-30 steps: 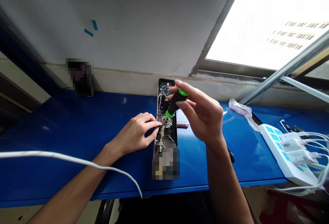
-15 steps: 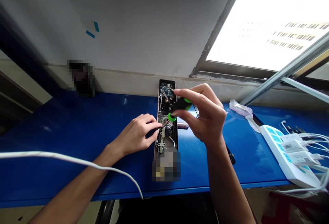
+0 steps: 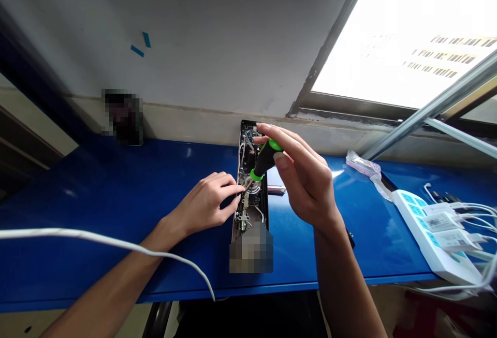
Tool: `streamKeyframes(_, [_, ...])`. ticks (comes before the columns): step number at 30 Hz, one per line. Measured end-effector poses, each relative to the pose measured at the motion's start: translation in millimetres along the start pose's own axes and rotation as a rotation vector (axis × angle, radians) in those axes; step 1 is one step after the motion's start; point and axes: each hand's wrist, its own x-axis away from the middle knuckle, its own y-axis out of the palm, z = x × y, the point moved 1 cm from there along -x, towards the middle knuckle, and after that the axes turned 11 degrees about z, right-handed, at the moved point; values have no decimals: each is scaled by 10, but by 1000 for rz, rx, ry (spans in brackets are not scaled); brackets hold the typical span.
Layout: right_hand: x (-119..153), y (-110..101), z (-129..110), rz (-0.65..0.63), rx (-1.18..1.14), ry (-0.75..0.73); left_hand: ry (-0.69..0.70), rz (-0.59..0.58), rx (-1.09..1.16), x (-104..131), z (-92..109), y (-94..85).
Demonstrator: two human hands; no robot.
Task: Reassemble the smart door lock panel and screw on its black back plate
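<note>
A long, narrow device case lies opened on the blue table, its circuit board, wires and metal mechanism exposed. My right hand holds a black and green screwdriver by the upper handle, thumb on one side and fingers over the other. The screwdriver leans, its shaft pointing down and left to the case's left side. There my left hand has thumb and index finger closed together beside the screwdriver's tip. What lies between those fingertips is hidden. The near end of the case is blurred out.
A white power strip with plugged-in chargers and cables stands on the right. Near it lies a plastic-wrapped item. A white cable crosses above my left forearm. Behind the table rises a wall, with a window at right.
My right hand has shifted its hold on the screwdriver, its fingers now reaching over the handle's top end. The handle stands a little steeper. My left hand has kept its place.
</note>
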Motion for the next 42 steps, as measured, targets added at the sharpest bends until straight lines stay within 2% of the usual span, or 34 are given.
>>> streamKeyframes(3, [-5, -1, -8, 11, -56, 15, 0, -3, 6, 7, -9, 11])
streamKeyframes(7, [-11, -9, 19, 152, 60, -68, 18, 21, -14, 24, -23, 33])
streamKeyframes(9, [-8, 5, 33, 117, 78, -44, 14, 22, -9, 21, -22, 29])
streamKeyframes(11, [10, 24, 42, 8, 75, 5, 5, 17, 11, 13, -16, 16])
streamKeyframes(13, [45, 22, 51, -31, 80, 31, 2, 28, 35, 6, -7, 3])
streamKeyframes(15, [91, -21, 62, 66, 83, 18, 7, 56, 52, 3, 6, 1])
streamKeyframes(19, [195, -240, 132, 447, 142, -44, 16, 134, 65, -9, 59, 44])
streamKeyframes(21, [261, -379, 206, 540, 223, -70, 23, 152, 71, -38, 108, 80])
streamKeyframes(23, [349, -493, 308, 494, 325, -65, 51, 144, 75, -94, 171, 114])
streamKeyframes(27, [596, -576, 505, 276, 526, 42, 145, 41, 64, -263, 316, 184])
streamKeyframes(32, [887, -517, 521, 84, 666, 235, 240, -31, 12, -491, 429, 304])
streamKeyframes(38, [1113, -425, 521, -191, 794, 530, 308, -109, -61, -730, 442, 510])
streamKeyframes(42, [1186, -369, 605, -263, 787, 611, 356, -167, -87, -852, 472, 645])
